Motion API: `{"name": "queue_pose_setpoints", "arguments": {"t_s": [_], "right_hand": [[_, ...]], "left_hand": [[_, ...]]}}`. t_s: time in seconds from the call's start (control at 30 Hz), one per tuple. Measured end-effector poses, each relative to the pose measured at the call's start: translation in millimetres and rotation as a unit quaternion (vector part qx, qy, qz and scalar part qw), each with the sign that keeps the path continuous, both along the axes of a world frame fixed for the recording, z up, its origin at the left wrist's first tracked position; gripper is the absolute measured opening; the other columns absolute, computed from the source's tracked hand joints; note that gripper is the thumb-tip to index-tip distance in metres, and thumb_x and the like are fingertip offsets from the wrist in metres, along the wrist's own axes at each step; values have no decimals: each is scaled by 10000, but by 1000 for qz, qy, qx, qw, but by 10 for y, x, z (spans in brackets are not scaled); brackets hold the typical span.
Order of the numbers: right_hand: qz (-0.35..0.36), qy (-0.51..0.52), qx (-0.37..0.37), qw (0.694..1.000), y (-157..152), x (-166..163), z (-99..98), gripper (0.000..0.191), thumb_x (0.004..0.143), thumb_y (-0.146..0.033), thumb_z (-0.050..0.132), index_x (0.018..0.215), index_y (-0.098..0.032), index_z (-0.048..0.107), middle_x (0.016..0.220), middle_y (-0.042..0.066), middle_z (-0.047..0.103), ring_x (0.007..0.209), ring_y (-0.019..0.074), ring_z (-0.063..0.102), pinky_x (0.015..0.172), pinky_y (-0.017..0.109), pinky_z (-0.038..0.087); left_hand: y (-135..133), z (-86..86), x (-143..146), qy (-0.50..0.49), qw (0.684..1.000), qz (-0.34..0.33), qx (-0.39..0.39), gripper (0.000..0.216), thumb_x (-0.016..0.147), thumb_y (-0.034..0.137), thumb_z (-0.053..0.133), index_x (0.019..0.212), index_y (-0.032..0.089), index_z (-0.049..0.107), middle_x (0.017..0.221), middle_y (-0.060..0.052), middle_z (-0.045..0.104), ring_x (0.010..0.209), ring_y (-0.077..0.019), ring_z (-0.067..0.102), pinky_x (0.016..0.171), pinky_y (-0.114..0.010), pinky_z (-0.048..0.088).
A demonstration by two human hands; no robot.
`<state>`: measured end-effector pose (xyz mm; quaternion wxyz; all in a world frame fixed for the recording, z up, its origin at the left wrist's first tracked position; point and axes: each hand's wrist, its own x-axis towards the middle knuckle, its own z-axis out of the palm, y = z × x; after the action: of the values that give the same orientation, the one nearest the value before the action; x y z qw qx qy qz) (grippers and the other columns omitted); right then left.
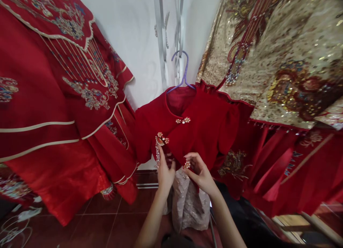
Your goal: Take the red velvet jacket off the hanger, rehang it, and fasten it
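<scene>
1. The red jacket (205,133) hangs in the middle of the view on a purple hanger (185,67); its collar hides the hanger's lower bar, and the two hands cover part of its lower front.
2. The left hand (166,171) is at the jacket's lower front, thumb up against the tasselled ornament (160,139). Its other fingers are shadowed and partly hidden, so I cannot tell whether they grip cloth.
3. The right hand (200,173) pinches a small flower clasp (187,164) between thumb and fingers, which hide part of it; whether the clasp is fastened to the cloth is unclear.
4. A beaded fastening (183,120) sits below the collar, clear of both hands.
5. Beneath the hands hangs a pale, shiny cloth (191,208), partly covered by the forearms. The dark item (238,216) beside the right forearm is too dim to identify.
6. An embroidered red garment (53,108) on the left and a gold sequined garment (270,58) on the right are both cut off by the frame.
7. The metal rack (160,37) runs out of view at the top; white cables (12,232) tangle at lower left, partly cropped.
</scene>
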<state>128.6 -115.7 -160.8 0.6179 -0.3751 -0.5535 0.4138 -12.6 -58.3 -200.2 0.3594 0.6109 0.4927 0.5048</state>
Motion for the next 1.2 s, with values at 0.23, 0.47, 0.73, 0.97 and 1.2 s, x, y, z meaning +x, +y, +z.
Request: {"name": "queue_pose_setpoints", "arguments": {"t_s": [0.23,0.47,0.73,0.97,1.2], "right_hand": [[-57,-44,3,997,15,199,122,112,841,-283,672,947,-245,673,925,14,624,864,148,596,781,257,463],[-77,-56,17,995,14,258,163,179,911,-329,581,994,-258,723,998,36,653,963,165,618,867,283,476],[-153,-154,68,974,226,245,-90,188,906,-287,586,1040,-271,717,1031,57,644,1011,194,595,933,352,453],[-177,-132,90,971,799,176,-437,159,885,-278,583,986,-244,701,968,53,674,945,203,613,900,370,466],[-259,-63,76,961,948,-62,-651,168,912,-329,540,971,-208,640,972,65,642,949,195,604,900,371,471]], "left_hand": [[-154,-39,360,-278,958,-35,-58,796,738,193,661,1414,269,249,1265,-129,561,1078,-201,629,893,-356,529],[-125,76,533,-420,897,-43,-134,538,619,239,764,1043,217,435,1163,-91,612,1081,-189,624,952,-338,483],[-156,104,492,-409,901,-32,-142,482,681,247,725,1118,213,524,1212,-88,615,1054,-175,631,950,-330,474],[-61,104,442,-365,919,12,-150,459,667,270,726,1100,185,599,1212,-116,619,1034,-183,628,833,-277,495],[45,77,439,-353,925,4,-141,487,655,259,729,1120,164,621,1203,-140,649,1046,-208,644,843,-297,509]]}}
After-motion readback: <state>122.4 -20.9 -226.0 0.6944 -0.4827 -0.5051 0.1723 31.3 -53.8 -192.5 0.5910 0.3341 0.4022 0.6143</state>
